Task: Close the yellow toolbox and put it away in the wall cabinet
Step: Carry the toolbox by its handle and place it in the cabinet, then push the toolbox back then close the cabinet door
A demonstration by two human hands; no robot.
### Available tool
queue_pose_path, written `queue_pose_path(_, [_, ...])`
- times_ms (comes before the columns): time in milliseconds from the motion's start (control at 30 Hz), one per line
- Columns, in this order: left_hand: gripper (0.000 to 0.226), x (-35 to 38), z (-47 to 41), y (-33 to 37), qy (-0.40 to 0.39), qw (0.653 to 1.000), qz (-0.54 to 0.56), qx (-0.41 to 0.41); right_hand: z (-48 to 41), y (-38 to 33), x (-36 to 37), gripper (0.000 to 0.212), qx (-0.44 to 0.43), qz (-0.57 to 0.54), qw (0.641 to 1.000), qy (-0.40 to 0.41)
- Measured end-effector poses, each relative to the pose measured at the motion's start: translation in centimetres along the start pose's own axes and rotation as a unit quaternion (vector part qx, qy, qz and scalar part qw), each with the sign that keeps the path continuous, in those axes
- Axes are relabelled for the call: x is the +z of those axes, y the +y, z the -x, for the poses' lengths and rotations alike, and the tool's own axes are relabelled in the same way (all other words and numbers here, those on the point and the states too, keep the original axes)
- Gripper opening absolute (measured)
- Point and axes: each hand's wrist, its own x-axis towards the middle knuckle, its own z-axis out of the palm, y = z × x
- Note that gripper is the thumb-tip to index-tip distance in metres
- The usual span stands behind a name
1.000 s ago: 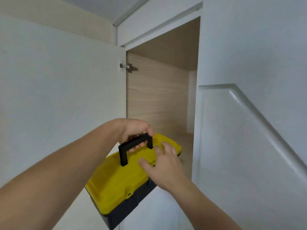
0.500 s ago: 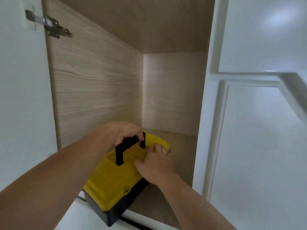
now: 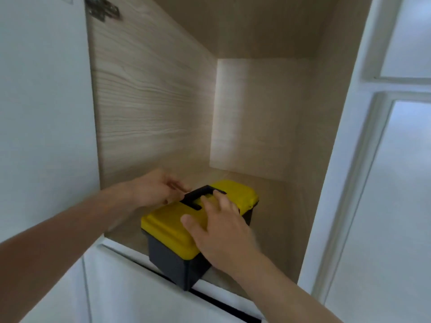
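We see the toolbox [image 3: 186, 229] low in the centre of the frame, its smooth yellow plastic lid shut over a boxy black base, standing on the cabinet [image 3: 151, 101] floor with its near corner jutting past the front edge. The cabinet's walls are pale wood-grain board; a metal hinge [image 3: 101, 9] shows at upper left. The flat black handle [image 3: 200, 197] lies on the lid. Our right hand [image 3: 221, 231] rests spread flat on the lid, gripping nothing. Our left hand [image 3: 156, 190] sits beside the handle, fingers loosely extended toward it; blur hides whether they touch.
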Motion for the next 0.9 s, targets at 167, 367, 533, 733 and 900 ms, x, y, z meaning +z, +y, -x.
queue_pose_path(167, [0.056,-0.4,6.1,-2.5,-0.118,0.991,-0.022,0.051,2.5,-1.8,1.6,0.070,-0.093,0.082,0.992,0.017])
queue_pose_path(367, [0.066,0.9,3.8,-4.4,-0.057,0.976,-0.159,0.135,2.0,-0.4,2.0,0.064,-0.109,0.112,0.987,0.027])
queue_pose_path(533, [0.066,3.0,-1.1,-4.5,-0.049,0.973,-0.168,0.153,-0.5,3.0,1.6,0.063,-0.059,0.098,0.993,0.001])
queue_pose_path(733, [0.066,6.4,-7.8,-3.1,-0.016,0.973,-0.161,0.163,-5.1,6.1,1.0,0.065,0.050,0.114,0.991,-0.044])
queue_pose_path(900, [0.067,8.5,-10.0,-2.0,0.014,0.978,-0.157,0.140,-7.5,7.3,0.7,0.066,0.106,0.144,0.981,-0.069])
